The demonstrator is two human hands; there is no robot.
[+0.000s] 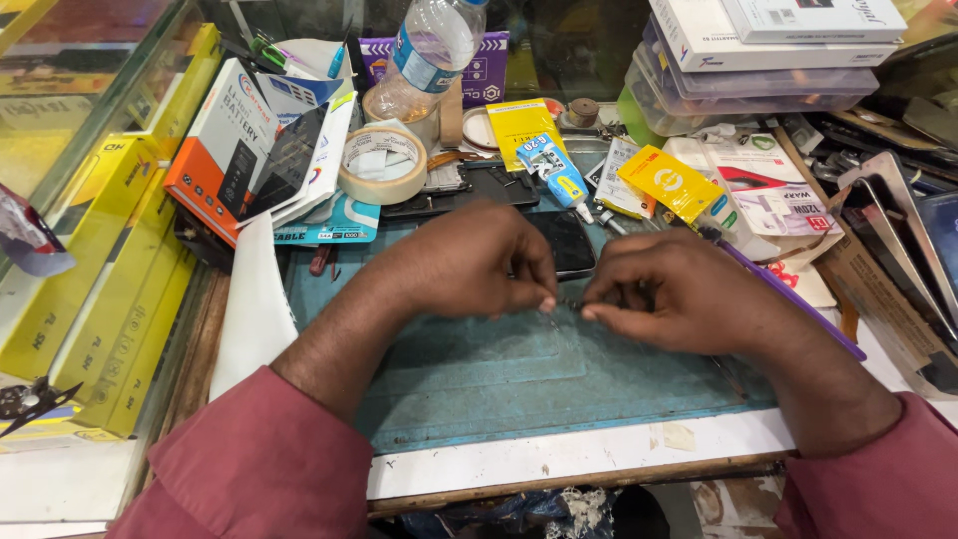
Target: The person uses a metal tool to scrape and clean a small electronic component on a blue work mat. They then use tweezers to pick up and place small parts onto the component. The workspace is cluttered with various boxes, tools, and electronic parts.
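My left hand (469, 262) and my right hand (679, 294) meet over a teal work mat (519, 379). The fingertips of both pinch a very small dark part (569, 304) between them; it is too small to tell what it is. Just behind the hands a black phone (564, 240) lies flat on the mat, partly hidden by my left knuckles. Both forearms wear maroon sleeves.
A tape roll (381, 165), a glue tube (559, 178), yellow packets (671, 182) and a clear bottle (429, 50) crowd the back of the bench. Battery boxes (225, 150) and yellow boxes (110, 289) stack at left. White boxes and plastic trays (758, 70) stand at right.
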